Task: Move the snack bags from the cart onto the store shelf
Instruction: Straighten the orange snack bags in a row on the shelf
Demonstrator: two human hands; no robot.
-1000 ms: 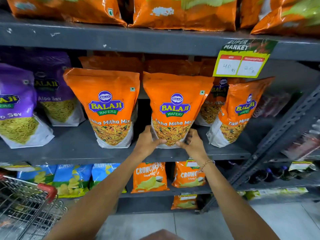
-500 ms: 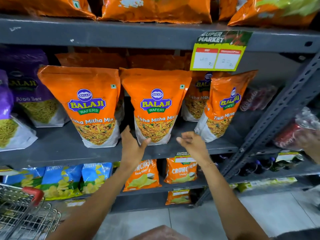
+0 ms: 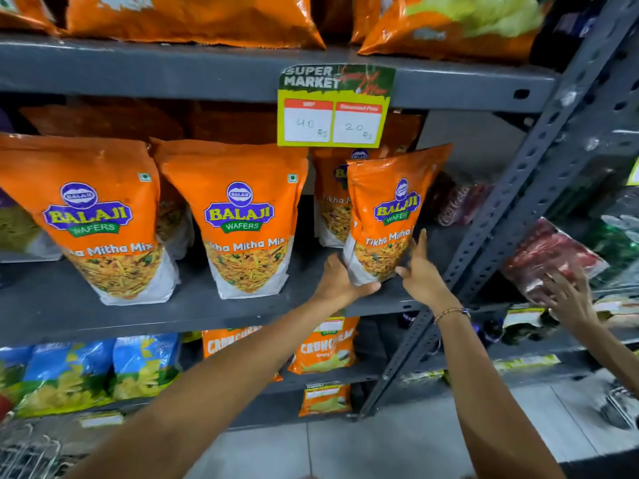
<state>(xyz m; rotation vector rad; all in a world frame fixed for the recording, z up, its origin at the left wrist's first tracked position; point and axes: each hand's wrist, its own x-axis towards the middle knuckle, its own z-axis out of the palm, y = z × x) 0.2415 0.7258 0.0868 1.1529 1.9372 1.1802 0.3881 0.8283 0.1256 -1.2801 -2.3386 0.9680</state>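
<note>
Three orange Balaji Tikha Mitha Mix bags stand along the front of the grey middle shelf (image 3: 214,314). The rightmost bag (image 3: 387,216) leans to the right. My left hand (image 3: 340,283) cups its bottom left corner and my right hand (image 3: 420,271) presses its lower right edge. The middle bag (image 3: 242,219) and the left bag (image 3: 93,219) stand upright, untouched. More orange bags sit behind them. A corner of the wire cart (image 3: 24,454) shows at the bottom left.
A yellow price tag (image 3: 333,108) hangs from the shelf above. A slotted grey upright (image 3: 511,202) slants just right of my hands. Another person's hand (image 3: 567,299) touches a red packet (image 3: 549,261) on the neighbouring rack. Blue and orange crisp bags fill lower shelves.
Both hands left the middle bag and moved right onto the rightmost bag. The view shifted right, and another person's hand came in at the right.
</note>
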